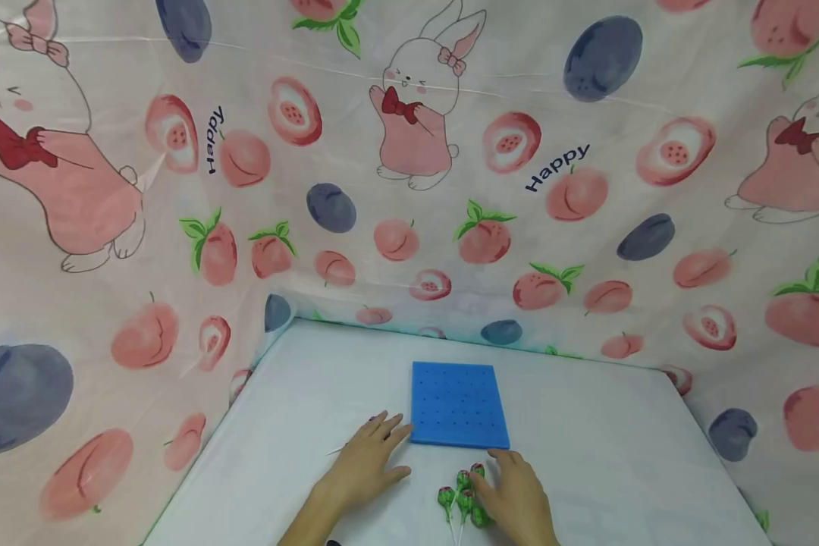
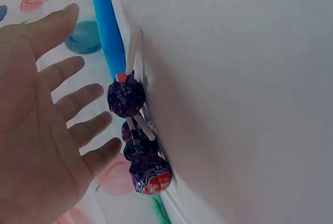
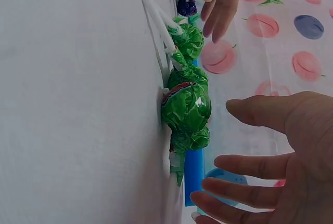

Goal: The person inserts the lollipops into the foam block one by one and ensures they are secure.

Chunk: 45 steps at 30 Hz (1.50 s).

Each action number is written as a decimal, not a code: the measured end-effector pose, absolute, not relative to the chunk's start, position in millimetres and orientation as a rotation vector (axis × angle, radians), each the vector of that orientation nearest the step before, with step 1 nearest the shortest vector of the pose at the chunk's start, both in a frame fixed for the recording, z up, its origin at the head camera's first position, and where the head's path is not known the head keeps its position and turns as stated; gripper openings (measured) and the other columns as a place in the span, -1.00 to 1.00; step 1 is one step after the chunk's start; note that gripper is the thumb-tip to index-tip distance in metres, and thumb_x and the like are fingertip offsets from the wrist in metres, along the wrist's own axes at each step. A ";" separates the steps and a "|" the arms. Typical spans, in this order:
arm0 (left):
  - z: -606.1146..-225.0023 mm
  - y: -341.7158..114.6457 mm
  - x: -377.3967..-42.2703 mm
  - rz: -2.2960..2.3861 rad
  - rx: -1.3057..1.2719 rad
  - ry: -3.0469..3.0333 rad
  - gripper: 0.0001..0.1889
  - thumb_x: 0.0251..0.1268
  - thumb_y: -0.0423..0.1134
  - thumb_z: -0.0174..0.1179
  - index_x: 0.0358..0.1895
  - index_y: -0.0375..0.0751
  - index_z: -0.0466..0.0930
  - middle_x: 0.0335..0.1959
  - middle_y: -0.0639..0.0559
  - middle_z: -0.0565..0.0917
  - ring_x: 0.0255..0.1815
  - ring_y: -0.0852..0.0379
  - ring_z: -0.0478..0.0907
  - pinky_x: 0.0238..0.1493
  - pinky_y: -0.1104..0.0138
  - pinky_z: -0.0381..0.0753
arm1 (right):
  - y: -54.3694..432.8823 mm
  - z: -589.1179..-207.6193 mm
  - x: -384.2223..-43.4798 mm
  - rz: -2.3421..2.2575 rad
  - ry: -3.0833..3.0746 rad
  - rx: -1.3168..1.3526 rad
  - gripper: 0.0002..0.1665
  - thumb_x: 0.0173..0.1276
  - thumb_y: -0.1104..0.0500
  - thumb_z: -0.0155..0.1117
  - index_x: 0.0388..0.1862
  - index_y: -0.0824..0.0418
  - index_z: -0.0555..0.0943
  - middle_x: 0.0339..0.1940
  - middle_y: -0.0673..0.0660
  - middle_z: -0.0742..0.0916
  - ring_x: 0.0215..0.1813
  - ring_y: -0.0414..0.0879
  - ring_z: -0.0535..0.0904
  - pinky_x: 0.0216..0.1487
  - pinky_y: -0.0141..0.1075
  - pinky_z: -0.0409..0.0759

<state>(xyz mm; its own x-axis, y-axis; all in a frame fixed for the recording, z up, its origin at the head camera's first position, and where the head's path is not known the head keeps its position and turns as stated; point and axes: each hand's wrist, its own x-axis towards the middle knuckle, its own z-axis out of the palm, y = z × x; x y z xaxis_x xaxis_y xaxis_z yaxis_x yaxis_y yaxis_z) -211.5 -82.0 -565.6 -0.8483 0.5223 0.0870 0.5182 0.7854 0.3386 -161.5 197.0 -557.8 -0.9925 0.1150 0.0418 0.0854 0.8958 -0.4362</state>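
Note:
My left hand [image 1: 365, 462] is spread with its fingers apart, left of a blue board [image 1: 457, 406] with rows of small holes. Dark purple wrapped lollipops [image 2: 126, 98] lie by its fingers in the left wrist view; in the head view the hand hides most of them, with a white stick poking out. My right hand [image 1: 521, 497] hovers beside several green wrapped lollipops [image 1: 465, 500] in front of the board, covering part of them. The right wrist view shows its fingers extended, apart from the green lollipops [image 3: 186, 107]. Nothing is held in either hand.
A white tabletop [image 1: 600, 440] lies under everything. Fabric curtains [image 1: 355, 144] printed with rabbits and fruit rise behind the table and along its sides. A small dark object [image 1: 334, 543] shows at the bottom edge of the head view.

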 end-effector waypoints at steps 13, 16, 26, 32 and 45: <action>-564.7 -57.4 -232.3 0.338 0.942 3.048 -0.40 0.46 0.02 0.33 0.49 -0.01 0.49 0.54 -0.09 0.43 0.54 -0.10 0.37 0.49 0.02 0.41 | 197.2 -562.6 -159.9 0.695 -3.003 -0.152 -0.48 0.21 -0.05 0.60 0.05 0.21 0.75 0.03 0.28 0.74 0.04 0.27 0.71 0.01 0.20 0.68; -565.7 -53.4 -235.5 0.315 0.949 3.042 -0.43 0.45 -0.03 0.33 0.47 -0.03 0.52 0.53 -0.11 0.44 0.52 -0.08 0.40 0.46 0.06 0.46 | 198.3 -563.2 -158.0 0.713 -2.987 -0.125 -0.55 0.19 -0.01 0.62 -0.01 0.17 0.77 -0.05 0.20 0.76 -0.08 0.16 0.73 -0.11 0.11 0.70; -565.5 -42.3 -247.1 0.350 0.928 3.035 -0.55 0.44 -0.11 0.37 0.33 -0.05 0.61 0.53 -0.13 0.43 0.50 -0.07 0.44 0.33 0.09 0.59 | 197.6 -560.4 -160.0 0.772 -2.986 -0.119 -0.57 0.17 0.09 0.63 0.02 0.15 0.77 -0.24 0.02 0.76 -0.28 -0.12 0.64 -0.37 -0.17 0.59; -568.3 -37.9 -253.5 0.337 0.970 3.049 -0.59 0.39 -0.13 0.42 0.24 -0.05 0.62 0.48 -0.16 0.48 0.44 -0.11 0.50 0.23 0.08 0.67 | 188.9 -562.2 -160.4 0.793 -2.990 -0.122 -0.58 0.19 0.06 0.63 0.03 0.09 0.79 -0.22 0.01 0.77 -0.29 -0.15 0.65 -0.38 -0.19 0.60; -560.4 -38.6 -258.2 0.391 0.944 3.021 -0.67 0.35 -0.23 0.44 0.14 -0.10 0.67 0.41 -0.16 0.55 0.28 -0.11 0.64 0.16 0.11 0.71 | 194.2 -568.8 -164.4 0.943 -2.875 -0.041 -0.83 0.22 0.18 0.59 -0.22 0.08 0.77 -0.38 -0.07 0.76 -0.37 -0.24 0.61 -0.38 -0.23 0.60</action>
<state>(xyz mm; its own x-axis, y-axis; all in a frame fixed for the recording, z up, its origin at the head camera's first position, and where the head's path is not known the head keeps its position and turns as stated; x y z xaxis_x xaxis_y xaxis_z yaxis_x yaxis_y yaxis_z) -258.2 -38.6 -560.4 -0.8239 0.5545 0.1171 0.5661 0.7950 0.2181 -164.4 194.2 -568.8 -0.9930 0.0613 0.1010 -0.0104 0.8063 -0.5914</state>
